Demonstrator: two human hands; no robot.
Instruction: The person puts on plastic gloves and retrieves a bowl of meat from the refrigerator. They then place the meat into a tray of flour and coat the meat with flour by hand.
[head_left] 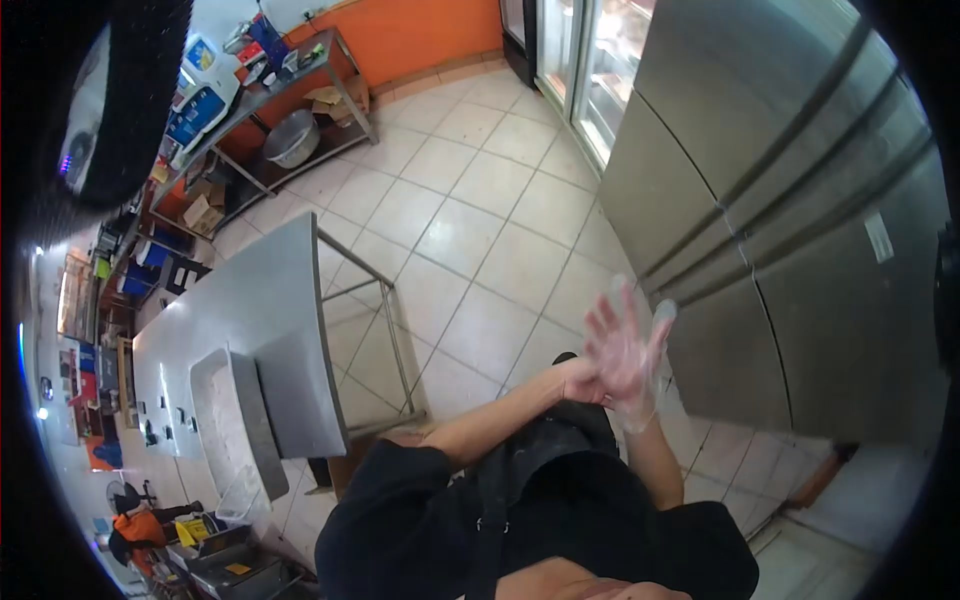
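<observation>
Right hand (625, 350) raised to the right of the table (250, 300), fingers spread wide and pointing up inside a thin clear glove (640, 408) that sits loose, with empty film past the fingertips. Left hand (580, 383) just beside that wrist, on the table side, fingers closed on what looks like the glove's cuff, though too small to be sure of the pinch. Best done, probably, by keeping the right fingers apart and straight, drawing the cuff down towards the forearm in short pulls, then pressing between the fingers to seat the slack; thin film likely to tear if yanked. Nothing between the hands and the body but a dark apron (560, 470), so no snag likely there. Tray (264, 425) on the near end of the table, overhanging its edge, well apart from both hands. Steel fridge (780, 200) right of the table across the tiled aisle, close behind the raised hand; worth keeping the elbow in. Beyond the table's far end, a shelf (290, 90) cluttered with blue packs, a tub (292, 138) on its lower level, boxes (205, 212) nearer the table. Glass-door cooler (580, 50) farthest off, past the fridge.
</observation>
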